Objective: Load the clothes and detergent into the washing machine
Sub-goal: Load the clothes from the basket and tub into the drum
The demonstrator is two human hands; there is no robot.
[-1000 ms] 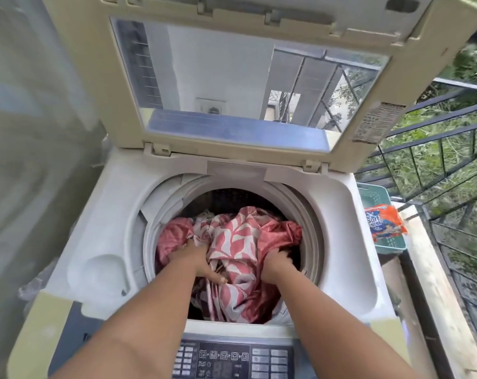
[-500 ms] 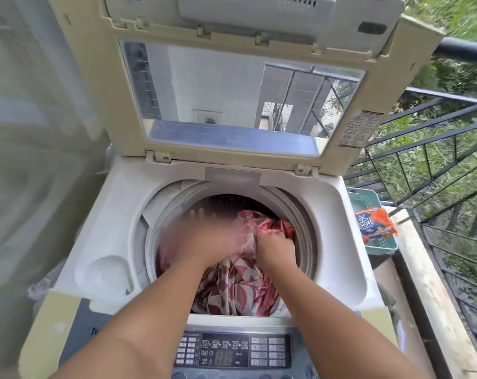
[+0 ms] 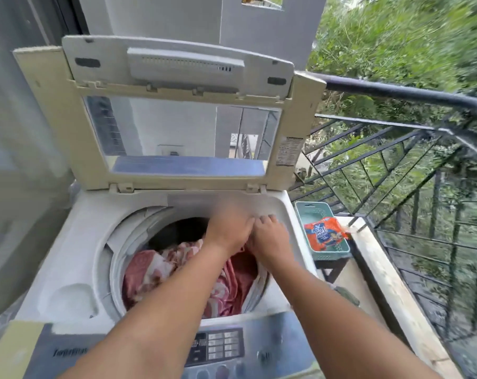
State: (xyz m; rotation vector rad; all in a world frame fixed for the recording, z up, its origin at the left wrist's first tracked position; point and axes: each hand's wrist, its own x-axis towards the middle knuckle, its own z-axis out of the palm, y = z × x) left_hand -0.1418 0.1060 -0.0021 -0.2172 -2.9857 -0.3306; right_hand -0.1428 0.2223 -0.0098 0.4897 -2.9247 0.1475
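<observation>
Drum (image 3: pixel 182 228) holds clothes (image 3: pixel 149 272); basket (image 3: pixel 314 214) (teal) holds detergent packet (image 3: pixel 323 236).

Blur, cover and cropped edges
The left hand (image 3: pixel 229 231) blurs at its fingers; both forearms (image 3: pixel 160 324) cover part of the clothes (image 3: pixel 155 269) and the control panel (image 3: pixel 220 346), cut off below; print on the packet (image 3: pixel 324 236) is unreadable.
</observation>
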